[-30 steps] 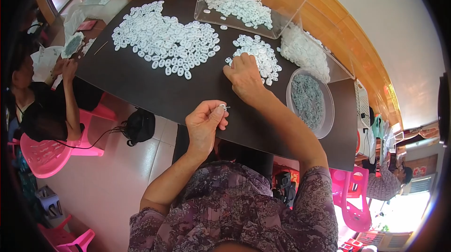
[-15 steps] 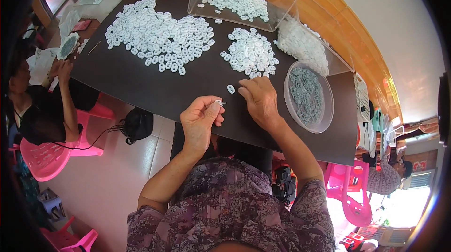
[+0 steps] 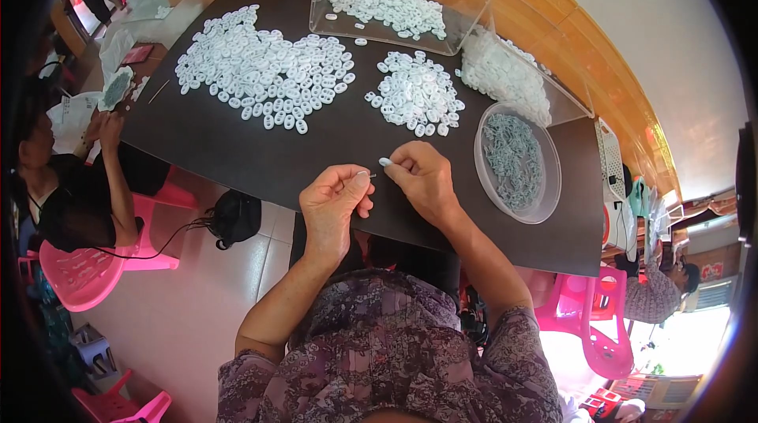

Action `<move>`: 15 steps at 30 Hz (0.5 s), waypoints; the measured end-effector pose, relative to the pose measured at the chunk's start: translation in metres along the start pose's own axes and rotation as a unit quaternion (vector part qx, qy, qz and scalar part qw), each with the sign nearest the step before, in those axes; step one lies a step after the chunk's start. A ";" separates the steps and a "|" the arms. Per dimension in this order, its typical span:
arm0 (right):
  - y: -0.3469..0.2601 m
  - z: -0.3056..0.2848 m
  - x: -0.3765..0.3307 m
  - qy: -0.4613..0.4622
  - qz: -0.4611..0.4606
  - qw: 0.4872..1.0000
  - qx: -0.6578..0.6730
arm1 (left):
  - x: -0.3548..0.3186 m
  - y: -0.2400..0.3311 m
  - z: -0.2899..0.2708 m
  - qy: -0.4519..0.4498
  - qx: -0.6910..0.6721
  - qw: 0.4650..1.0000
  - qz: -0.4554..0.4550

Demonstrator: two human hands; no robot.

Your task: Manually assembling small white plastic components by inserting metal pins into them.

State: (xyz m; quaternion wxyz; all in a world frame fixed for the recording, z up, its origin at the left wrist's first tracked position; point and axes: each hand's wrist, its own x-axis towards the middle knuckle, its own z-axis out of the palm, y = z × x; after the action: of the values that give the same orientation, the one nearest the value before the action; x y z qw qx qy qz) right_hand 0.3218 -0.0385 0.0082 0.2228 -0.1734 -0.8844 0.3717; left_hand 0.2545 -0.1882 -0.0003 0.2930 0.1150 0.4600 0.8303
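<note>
- Pale oval ring [image 3: 384,162] pinched at the right hand's [image 3: 422,178] fingertips, low over the dark table [image 3: 237,151] near its front edge, just ahead of the body.
- Thin needle or wire [image 3: 369,175], barely visible, pinched between thumb and forefinger of the left hand [image 3: 335,202]; tip aimed right, toward the ring.
- Ring just right of and slightly above the needle tip, nearly touching; cannot tell whether already threaded.
- Needle's long axis roughly level, running left to right between the two hands.
- Right hand nearer the ring, holding it; left hand just beside, fingers curled in, other fingers folded.
- Ring small, whitish-blue, glossy, oval; holes too small to make out at this size.
- Small pile [image 3: 417,93] of the same rings beyond the right hand, well within reach.
- Large pile [image 3: 264,76] farther left, spread wide across the table.
- Clear round dish [image 3: 517,162] right of the right hand, filled with greyer, linked-looking pieces.
- Clear box [image 3: 395,1] at the far edge with more rings inside; white heap [image 3: 505,76] beside it on the right.
- Another person [image 3: 71,186] seated at the left on a pink chair [image 3: 87,273], hands on their own work, well apart.
- Black pouch [image 3: 234,218] with a cord on the floor by the table's left corner.
</note>
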 end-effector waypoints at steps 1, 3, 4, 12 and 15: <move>-0.001 -0.002 -0.003 -0.037 0.113 0.986 0.115 | 0.000 0.001 0.001 -0.001 -0.002 1.000 -0.001; -0.005 -0.006 -0.005 -0.024 0.127 0.965 0.227 | -0.001 0.002 0.002 -0.002 -0.004 1.000 -0.003; -0.008 -0.007 -0.006 -0.011 0.138 0.932 0.335 | -0.001 0.001 0.002 -0.004 -0.007 1.000 -0.005; -0.013 -0.013 -0.014 -0.048 0.161 0.882 0.439 | -0.008 0.002 0.011 -0.025 -0.003 1.000 0.017; -0.017 -0.015 -0.018 -0.047 0.170 0.881 0.440 | -0.010 -0.001 0.012 -0.021 0.009 1.000 0.021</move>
State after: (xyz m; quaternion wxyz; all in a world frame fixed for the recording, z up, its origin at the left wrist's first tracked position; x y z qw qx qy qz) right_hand 0.3423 -0.0495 0.0252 0.1678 -0.1879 -0.5964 0.7622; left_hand 0.2687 -0.1857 0.0067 0.2834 0.1446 0.4589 0.8296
